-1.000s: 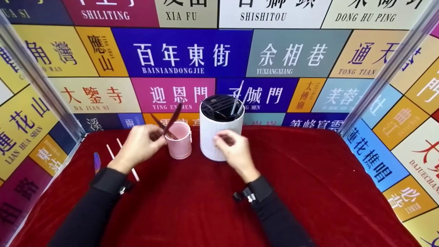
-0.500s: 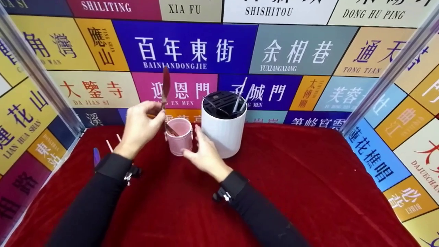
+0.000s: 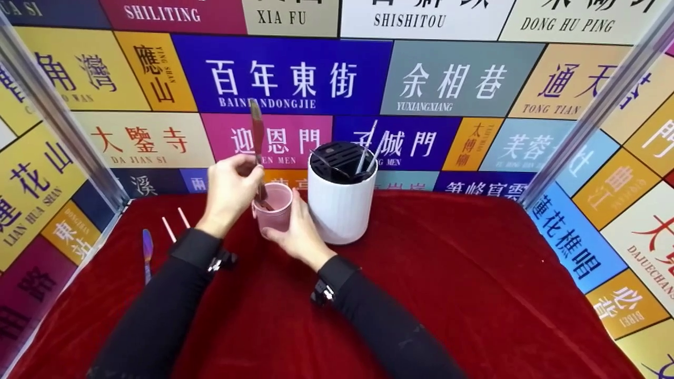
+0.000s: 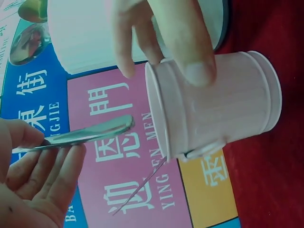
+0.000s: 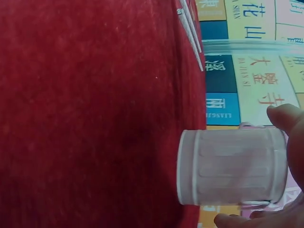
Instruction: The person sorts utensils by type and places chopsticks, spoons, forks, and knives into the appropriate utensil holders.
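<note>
My left hand (image 3: 231,189) pinches a metal table knife (image 3: 257,131), held upright with its blade up. Its smooth handle end (image 4: 107,130) points toward the mouth of a pink cup (image 4: 228,99) with small side handles. My right hand (image 3: 297,231) grips this cup from the right, thumb in front and fingers behind. A second thin piece of cutlery (image 4: 140,187) leans out over the cup's rim; its lower part is hidden inside. Close behind the right hand stands a white cylindrical utensil holder (image 3: 342,210) with a black slotted top.
Several utensils (image 3: 366,147) stick up from the holder, with spoon bowls (image 4: 29,43) showing in the left wrist view. A rainbow-coloured knife (image 3: 147,250) and two pale sticks (image 3: 168,229) lie left on the red cloth (image 3: 447,295). Sign-covered panels (image 3: 284,73) enclose the back and sides.
My left hand has raised the knife and turned it upright beside the cup. My right hand has left the holder's front, moved left and taken hold of the cup.
</note>
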Tool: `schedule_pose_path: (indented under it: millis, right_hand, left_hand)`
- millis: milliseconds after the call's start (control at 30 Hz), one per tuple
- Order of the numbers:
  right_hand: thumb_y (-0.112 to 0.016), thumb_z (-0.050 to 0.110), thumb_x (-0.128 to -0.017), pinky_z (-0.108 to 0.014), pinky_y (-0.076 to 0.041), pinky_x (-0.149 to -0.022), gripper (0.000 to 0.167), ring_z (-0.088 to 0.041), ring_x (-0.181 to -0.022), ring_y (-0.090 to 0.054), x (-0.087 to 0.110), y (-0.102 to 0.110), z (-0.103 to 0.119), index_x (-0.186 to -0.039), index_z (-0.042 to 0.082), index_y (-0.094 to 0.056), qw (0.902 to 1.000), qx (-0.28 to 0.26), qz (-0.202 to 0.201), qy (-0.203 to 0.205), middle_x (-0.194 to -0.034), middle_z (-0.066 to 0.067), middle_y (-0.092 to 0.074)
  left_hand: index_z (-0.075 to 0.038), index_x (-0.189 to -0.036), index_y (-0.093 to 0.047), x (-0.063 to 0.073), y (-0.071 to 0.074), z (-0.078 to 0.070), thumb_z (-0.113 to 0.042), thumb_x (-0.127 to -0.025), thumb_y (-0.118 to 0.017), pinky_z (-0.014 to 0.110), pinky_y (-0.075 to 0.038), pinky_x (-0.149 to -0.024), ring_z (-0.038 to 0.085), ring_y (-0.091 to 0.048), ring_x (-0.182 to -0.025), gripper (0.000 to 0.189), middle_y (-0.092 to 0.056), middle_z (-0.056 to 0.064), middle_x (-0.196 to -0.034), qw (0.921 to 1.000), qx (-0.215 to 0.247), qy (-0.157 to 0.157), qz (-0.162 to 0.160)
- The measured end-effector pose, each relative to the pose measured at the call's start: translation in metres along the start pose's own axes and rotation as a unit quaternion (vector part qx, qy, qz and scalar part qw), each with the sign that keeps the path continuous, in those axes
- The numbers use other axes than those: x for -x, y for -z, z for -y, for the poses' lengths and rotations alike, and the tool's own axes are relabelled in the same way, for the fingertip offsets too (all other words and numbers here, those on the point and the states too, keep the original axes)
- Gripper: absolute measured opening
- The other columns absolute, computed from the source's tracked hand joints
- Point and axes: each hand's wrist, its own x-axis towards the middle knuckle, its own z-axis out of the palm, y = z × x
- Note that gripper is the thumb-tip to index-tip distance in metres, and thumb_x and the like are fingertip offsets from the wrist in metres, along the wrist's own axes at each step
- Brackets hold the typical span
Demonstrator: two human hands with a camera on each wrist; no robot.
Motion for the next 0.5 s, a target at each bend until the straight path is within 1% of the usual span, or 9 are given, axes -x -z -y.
schedule_pose_path:
  millis: [133,233,367,500]
  right_hand:
    - [-0.091,0.033,-0.088,-0.050,-0.040,-0.133,0.116,-0.040,-0.157,-0.048,-0.007,-0.010,-0.010,-0.173,0.000,-0.020,0.9994,0.001,-0.030,0.015,-0.169,-0.030,-0.042]
    - [-0.093,0.031,-0.085,-0.050,-0.043,-0.131,0.116,-0.040,-0.152,-0.053,-0.012,-0.019,-0.019,-0.172,-0.001,-0.022,0.9985,0.004,-0.053,0.016,-0.164,-0.030,-0.048]
    - [-0.094,0.028,-0.083,-0.050,-0.045,-0.129,0.114,-0.041,-0.149,-0.056,-0.014,-0.026,-0.022,-0.169,-0.005,-0.026,0.9978,0.011,-0.065,0.003,-0.161,-0.031,-0.053]
    - [-0.094,0.027,-0.085,-0.049,-0.047,-0.128,0.109,-0.039,-0.149,-0.058,-0.012,-0.028,-0.018,-0.167,-0.005,-0.030,0.9975,0.010,-0.063,-0.030,-0.161,-0.028,-0.056]
  left_hand:
    - [-0.002,-0.114,-0.084,-0.001,-0.008,-0.001,-0.012,-0.097,-0.070,0.024,-0.064,-0.071,0.025,-0.079,-0.081,0.024,-0.084,0.015,-0.099,0.9997,0.003,0.021,0.013]
    - [-0.002,-0.115,-0.082,0.000,-0.014,0.000,-0.011,-0.098,-0.069,0.031,-0.067,-0.071,0.026,-0.080,-0.082,0.024,-0.084,0.016,-0.101,0.9987,0.013,0.038,0.030]
    - [-0.003,-0.115,-0.082,0.002,-0.022,0.003,-0.011,-0.098,-0.070,0.037,-0.069,-0.076,0.027,-0.080,-0.087,0.023,-0.084,0.016,-0.103,0.9982,-0.001,0.051,0.031]
    - [-0.003,-0.115,-0.082,0.003,-0.029,0.007,-0.012,-0.097,-0.071,0.040,-0.068,-0.080,0.029,-0.080,-0.091,0.023,-0.084,0.017,-0.107,0.9978,-0.017,0.059,0.027]
